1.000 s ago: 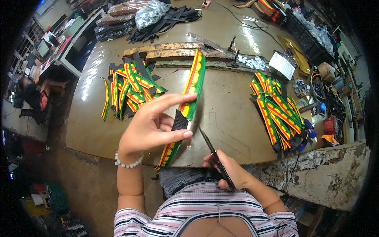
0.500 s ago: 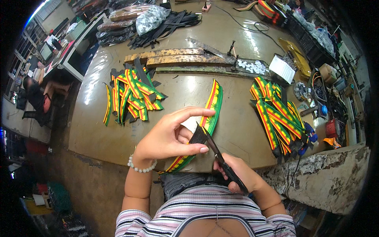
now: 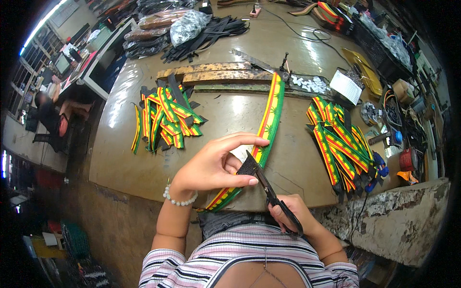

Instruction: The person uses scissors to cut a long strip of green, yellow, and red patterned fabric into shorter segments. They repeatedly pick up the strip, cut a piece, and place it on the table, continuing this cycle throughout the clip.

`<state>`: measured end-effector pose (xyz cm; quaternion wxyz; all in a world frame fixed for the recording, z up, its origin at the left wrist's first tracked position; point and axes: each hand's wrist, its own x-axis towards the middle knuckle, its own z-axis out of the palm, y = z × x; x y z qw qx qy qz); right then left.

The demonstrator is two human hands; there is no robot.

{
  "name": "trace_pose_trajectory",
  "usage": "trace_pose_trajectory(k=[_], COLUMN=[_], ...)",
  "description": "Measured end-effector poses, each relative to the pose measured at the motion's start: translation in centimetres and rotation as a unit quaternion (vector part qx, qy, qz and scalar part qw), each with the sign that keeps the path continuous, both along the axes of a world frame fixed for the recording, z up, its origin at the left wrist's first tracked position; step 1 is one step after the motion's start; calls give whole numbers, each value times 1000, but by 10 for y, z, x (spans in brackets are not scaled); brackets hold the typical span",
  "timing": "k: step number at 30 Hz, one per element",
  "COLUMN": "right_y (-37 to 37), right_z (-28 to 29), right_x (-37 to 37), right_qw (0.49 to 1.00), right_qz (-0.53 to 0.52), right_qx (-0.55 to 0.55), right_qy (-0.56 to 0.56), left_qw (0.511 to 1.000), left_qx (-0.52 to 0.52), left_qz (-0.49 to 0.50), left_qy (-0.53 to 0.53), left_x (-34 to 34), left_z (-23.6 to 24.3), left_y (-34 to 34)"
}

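Note:
My left hand [image 3: 206, 165] is closed on a strap [image 3: 272, 113] striped red, yellow and green with dark leaf shapes. One stretch of the strap runs away over the table; another hangs towards my lap. Between thumb and fingers sticks out a black woven end piece [image 3: 247, 166]. My right hand [image 3: 297, 211] grips black-handled scissors [image 3: 282, 205], their blades pointing up and left against that black piece. Whether the blades are apart is hard to make out. Similar straps lie in a loose pile on the left [image 3: 168, 115] and another on the right [image 3: 336, 144].
A spotted wooden bar [image 3: 225, 73] lies across the table, with small white pieces [image 3: 312, 85] beside it. Black straps [image 3: 216, 34] and plastic-wrapped bundles are at the back. Tools and a black crate [image 3: 379, 43] line the right side. Another person [image 3: 45, 113] sits far left.
The far stretch of the strap reaches further away across the table. Both hands stay close together, the scissors still at the black end piece. The whole view has shifted slightly.

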<state>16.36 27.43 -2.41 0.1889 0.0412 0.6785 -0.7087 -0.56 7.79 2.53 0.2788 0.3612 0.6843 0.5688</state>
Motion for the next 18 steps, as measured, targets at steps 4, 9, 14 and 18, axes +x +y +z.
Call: trace_pose_trajectory(k=[4,9,14,18], right_y=[-4,-17,-52,-45], right_z=[-21,-39,-40,-20], right_x=[-5,-14,-48,-69], right_qw=[966,998,986,982], right_qz=[-9,-41,-47,-91], right_qx=[131,25,-161,13], right_qy=[225,27,-11,167], left_qw=[995,949,946,940], left_qx=[20,-77,-34,52], left_qz=[77,278,246,221], left_qy=[56,127,207,255], left_x=[-3,-10,30,49], left_z=[-3,11,6,-10], left_y=[-22,-47,-12,-1])
